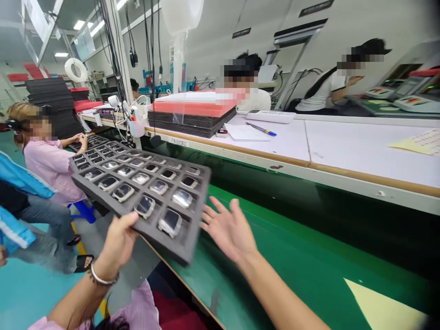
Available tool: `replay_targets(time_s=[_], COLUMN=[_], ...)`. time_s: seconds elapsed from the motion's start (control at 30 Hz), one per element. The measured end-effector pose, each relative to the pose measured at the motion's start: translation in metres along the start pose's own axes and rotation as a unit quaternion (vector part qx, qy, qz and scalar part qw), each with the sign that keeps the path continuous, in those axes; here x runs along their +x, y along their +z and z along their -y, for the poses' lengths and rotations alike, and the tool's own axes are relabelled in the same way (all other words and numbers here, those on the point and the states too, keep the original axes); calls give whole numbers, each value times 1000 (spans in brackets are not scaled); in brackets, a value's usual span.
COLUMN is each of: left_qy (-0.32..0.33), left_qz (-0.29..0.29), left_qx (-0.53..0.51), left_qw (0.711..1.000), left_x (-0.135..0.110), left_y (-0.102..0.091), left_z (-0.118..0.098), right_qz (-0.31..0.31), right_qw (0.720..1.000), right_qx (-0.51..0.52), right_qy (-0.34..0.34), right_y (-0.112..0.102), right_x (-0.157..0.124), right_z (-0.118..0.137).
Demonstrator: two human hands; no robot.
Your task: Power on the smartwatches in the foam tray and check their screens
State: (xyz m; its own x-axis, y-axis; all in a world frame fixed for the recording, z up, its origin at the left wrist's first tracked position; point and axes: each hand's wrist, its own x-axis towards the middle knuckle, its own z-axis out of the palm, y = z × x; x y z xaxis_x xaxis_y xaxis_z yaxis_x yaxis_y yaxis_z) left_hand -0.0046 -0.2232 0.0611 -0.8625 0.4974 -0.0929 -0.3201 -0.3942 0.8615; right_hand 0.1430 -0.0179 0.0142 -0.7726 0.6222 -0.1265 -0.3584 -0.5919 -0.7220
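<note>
The left hand point(118, 240) grasps the near edge of a dark foam tray point(200, 204); the right hand point(231, 230), unclenched with fingers spread, is just beside the tray's right end. Watch cases point(171, 223) sit in its compartments, above a green worktop point(278, 270).

Dark foam tray point(197, 220) — tilted over green bench point(275, 256); silvery watch-like cases point(170, 223) inset in rows — some seemingly film-covered.

Pink left sleeve point(46, 323), white bangle point(99, 279), dark bracelet point(91, 274).
</note>
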Motion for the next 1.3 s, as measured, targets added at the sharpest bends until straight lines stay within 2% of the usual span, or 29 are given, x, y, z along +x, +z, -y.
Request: replay_targets(time_s=[0.07,0.2,0.3,0.4,0.47,0.53,0.6,0.63,0.7,0.73,0.77,0.83,0.87,0.93,1.0,1.03,1.07,1.1,1.17,1.2,1.23,1.3], left_qy=[-59,-167,-275,-387,-433,-463,-480,-476,-433,-370,-270,-82,-5,108,158,181,208,239,253,257,259,260], left_qz=[67,198,267,349,421,497,560,585,630,659,695,699,680,613,563,550,536,514,497,494,489,485], left_qx=[3,16,57,118,150,180,209,220,253,272,301,372,406,454,490,508,526,541,550,553,556,559], left_qw=[996,966,922,845,783,711,642,619,593,596,595,605,611,638,647,638,627,621,621,620,620,620], left_x=[-27,-64,-83,-90,-88,-80,-70,-64,-51,-43,-34,-11,3,35,71,87,102,116,136,144,149,156], left_y=[8,23,22,9,-1,-7,-6,-4,6,12,19,33,41,60,85,99,113,128,153,164,171,180], left_z=[31,91,133,165,176,173,158,147,118,103,87,61,51,43,51,60,71,84,112,126,140,162], right_qz=[-48,-222,-301,-347,-368,-369,-364,-363,-370,-376,-384,-410,-426,-449,-448,-438,-421,-399,-328,-282,-236,-169], right_qw=[998,973,950,935,928,928,930,930,926,923,917,888,859,768,660,623,606,610,641,646,634,584], right_qx=[24,-8,-30,-18,-8,-11,-28,-39,-65,-83,-108,-200,-268,-430,-565,-606,-628,-636,-652,-676,-712,-783], right_qy=[-37,-66,-73,-69,-64,-53,-36,-30,-21,-19,-24,-59,-89,-155,-212,-232,-246,-253,-237,-216,-188,-133], right_y=[-14,-63,-97,-120,-130,-139,-147,-150,-157,-159,-161,-165,-167,-171,-171,-169,-166,-161,-149,-143,-138,-130], right_x=[-18,-57,-92,-122,-137,-147,-152,-153,-153,-152,-151,-148,-148,-149,-149,-149,-146,-142,-126,-114,-100,-66], right_z=[16,32,36,39,43,47,50,50,49,47,46,42,40,39,41,44,47,50,59,65,70,80])
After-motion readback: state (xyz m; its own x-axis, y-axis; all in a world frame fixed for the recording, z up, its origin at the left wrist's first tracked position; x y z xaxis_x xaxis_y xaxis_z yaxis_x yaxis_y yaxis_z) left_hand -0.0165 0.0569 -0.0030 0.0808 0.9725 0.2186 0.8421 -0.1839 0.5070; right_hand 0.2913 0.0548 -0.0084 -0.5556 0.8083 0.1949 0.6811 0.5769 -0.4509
